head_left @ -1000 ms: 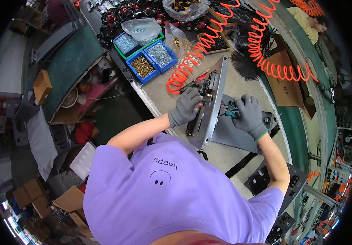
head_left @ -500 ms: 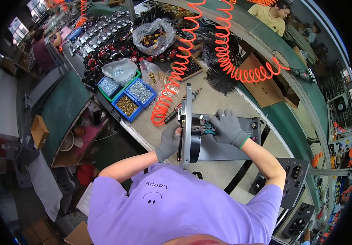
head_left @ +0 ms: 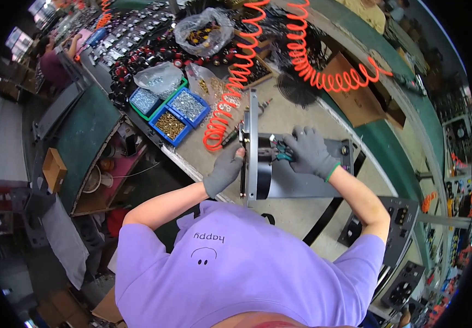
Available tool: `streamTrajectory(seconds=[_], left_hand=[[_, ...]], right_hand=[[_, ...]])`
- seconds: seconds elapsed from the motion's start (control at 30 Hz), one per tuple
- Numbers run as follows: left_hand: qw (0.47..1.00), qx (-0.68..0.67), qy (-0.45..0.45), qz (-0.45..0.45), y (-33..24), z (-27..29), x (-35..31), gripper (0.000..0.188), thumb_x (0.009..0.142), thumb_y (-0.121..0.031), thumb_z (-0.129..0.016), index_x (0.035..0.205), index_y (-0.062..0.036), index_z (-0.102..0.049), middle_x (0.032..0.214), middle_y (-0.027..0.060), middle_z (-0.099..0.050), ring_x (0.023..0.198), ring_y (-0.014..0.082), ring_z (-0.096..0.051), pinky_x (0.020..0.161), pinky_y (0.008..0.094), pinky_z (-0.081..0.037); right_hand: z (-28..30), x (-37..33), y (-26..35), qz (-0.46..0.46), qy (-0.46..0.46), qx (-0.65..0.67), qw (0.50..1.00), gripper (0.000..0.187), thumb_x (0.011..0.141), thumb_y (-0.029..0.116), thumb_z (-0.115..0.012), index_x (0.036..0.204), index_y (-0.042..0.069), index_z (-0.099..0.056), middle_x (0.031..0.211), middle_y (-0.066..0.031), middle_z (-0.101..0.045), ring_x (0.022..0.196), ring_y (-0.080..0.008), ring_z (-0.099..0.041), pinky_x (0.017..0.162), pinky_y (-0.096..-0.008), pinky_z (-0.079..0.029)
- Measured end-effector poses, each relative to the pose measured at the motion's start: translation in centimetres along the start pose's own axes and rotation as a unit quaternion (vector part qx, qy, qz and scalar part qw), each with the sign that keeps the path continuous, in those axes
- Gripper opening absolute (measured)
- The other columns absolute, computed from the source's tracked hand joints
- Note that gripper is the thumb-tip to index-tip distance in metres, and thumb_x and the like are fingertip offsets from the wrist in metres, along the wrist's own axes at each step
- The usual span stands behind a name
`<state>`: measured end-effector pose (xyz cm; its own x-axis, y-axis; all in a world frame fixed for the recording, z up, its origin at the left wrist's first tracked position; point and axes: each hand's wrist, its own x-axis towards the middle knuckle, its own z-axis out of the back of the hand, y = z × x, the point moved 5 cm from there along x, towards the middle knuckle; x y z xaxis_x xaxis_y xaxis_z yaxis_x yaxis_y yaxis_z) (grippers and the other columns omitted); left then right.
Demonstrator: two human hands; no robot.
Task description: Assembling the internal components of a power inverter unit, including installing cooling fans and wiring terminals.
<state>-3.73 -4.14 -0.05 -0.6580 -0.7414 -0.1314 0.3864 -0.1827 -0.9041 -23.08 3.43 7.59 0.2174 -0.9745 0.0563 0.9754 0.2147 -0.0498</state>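
My gloved left hand (head_left: 225, 170) is closed on the near-left side of an upright metal panel (head_left: 253, 164), steadying it on edge. To the right of this panel, my gloved right hand (head_left: 311, 153) is wrapped round green-handled pliers (head_left: 284, 152). The pliers' jaws point left at a dark part on the panel's right face; whether they touch it is too small to tell. A small white connector (head_left: 272, 139) shows just above the jaws. Beneath my right hand lies a flat dark grey panel (head_left: 301, 185), joined to or touching the upright one; I cannot tell which.
Blue bins hold brass screws (head_left: 169, 124) and silver screws (head_left: 189, 105). Orange coiled air hoses (head_left: 323, 79) hang over the bench, one ending by a screwdriver (head_left: 230, 134). A round black fan guard (head_left: 296, 90) and a cardboard box (head_left: 356, 98) lie beyond. Another panel (head_left: 397, 224) stands right.
The whole view has shifted, so the bench appears higher. Both hands keep their holds, with the pliers and upright panel in nearly the same relation.
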Motion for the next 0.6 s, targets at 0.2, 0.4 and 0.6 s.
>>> streamTrajectory(seconds=[0.2, 0.4, 0.6], left_hand=[[0.985, -0.070, -0.120, -0.098, 4.5, -2.0, 0.0, 0.016, 0.089, -0.014, -0.050, 0.099, -0.0031, -0.056, 0.079, 0.0140, -0.061, 0.072, 0.0227, -0.060, 0.064, 0.0329, -0.046], [0.989, -0.106, -0.064, -0.084, 5.3, -2.7, 0.5, 0.021, 0.088, -0.017, -0.051, 0.103, -0.0025, -0.055, 0.083, 0.0121, -0.060, 0.075, 0.0210, -0.059, 0.068, 0.0318, -0.046], [0.985, -0.148, -0.055, -0.073, 6.7, -1.8, 0.2, 0.026, 0.087, -0.019, -0.051, 0.107, -0.0018, -0.053, 0.088, 0.0102, -0.060, 0.079, 0.0194, -0.059, 0.071, 0.0307, -0.046]], right_hand=[[0.2, 0.3, -0.6, -0.004, -0.012, 0.045, 0.999, 0.043, 0.061, 0.022, -0.065, 0.101, 0.013, -0.051, 0.091, -0.0158, -0.050, 0.073, -0.0332, -0.053, 0.060, -0.0424, -0.040], [0.0, -0.1, -0.6, 0.026, -0.022, 0.059, 0.998, 0.044, 0.059, 0.021, -0.064, 0.100, 0.012, -0.051, 0.091, -0.0158, -0.049, 0.074, -0.0334, -0.052, 0.062, -0.0421, -0.040], [0.0, -0.7, -0.4, 0.010, -0.001, 0.083, 0.996, 0.044, 0.061, 0.021, -0.064, 0.101, 0.012, -0.051, 0.093, -0.0164, -0.049, 0.077, -0.0334, -0.053, 0.062, -0.0420, -0.041]])
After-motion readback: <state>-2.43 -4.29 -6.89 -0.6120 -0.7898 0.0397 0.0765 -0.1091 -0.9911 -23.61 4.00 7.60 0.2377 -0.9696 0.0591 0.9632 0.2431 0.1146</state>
